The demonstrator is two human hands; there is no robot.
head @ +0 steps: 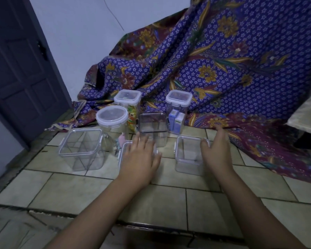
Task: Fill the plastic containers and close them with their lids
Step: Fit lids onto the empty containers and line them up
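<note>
Lidded containers [127, 97] are sitting done along the floor's [151, 194] back edge. Left hand [140, 156] is pressing flat on a small container [122, 150]. Right hand [216, 148], fingers straight, is touching an empty open container [188, 157]. The big container [80, 146] is waiting too.

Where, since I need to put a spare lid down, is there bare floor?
Free: the wide tiled floor nearest you, in front of the large open container. A narrow strip lies between the left hand and the small open container at the right hand. Crowded: behind, from the round lidded jar to the batik cloth.
</note>
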